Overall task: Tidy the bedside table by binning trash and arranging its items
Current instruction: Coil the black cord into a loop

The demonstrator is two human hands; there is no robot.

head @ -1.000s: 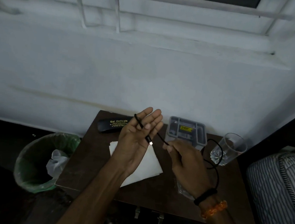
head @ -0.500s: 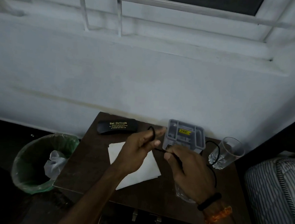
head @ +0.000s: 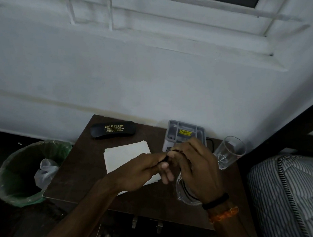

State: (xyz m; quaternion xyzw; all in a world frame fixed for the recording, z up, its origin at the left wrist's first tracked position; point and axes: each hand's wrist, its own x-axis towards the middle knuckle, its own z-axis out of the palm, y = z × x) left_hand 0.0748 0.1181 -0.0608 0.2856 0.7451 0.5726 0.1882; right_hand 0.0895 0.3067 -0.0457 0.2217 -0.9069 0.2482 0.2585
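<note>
1. Cable (head: 184,187) hangs between both hands above the desk (head: 77,168); left hand (head: 140,170) and right hand (head: 197,168) each pinch it.
2. Paper (head: 126,153), case (head: 113,130), tray (head: 185,132), glass (head: 228,152) on desk.
3. Bin (head: 19,171) stands left.

Both hands are held together mid-scene: the left hand (head: 144,170) and right hand (head: 196,170) meet at curled fingertips, each pinching something thin and dark.

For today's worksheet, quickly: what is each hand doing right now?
Left hand: fingers curled, pinching the thin black cable.
Right hand: fingers curled round the same cable, above the dark wooden bedside table.
</note>
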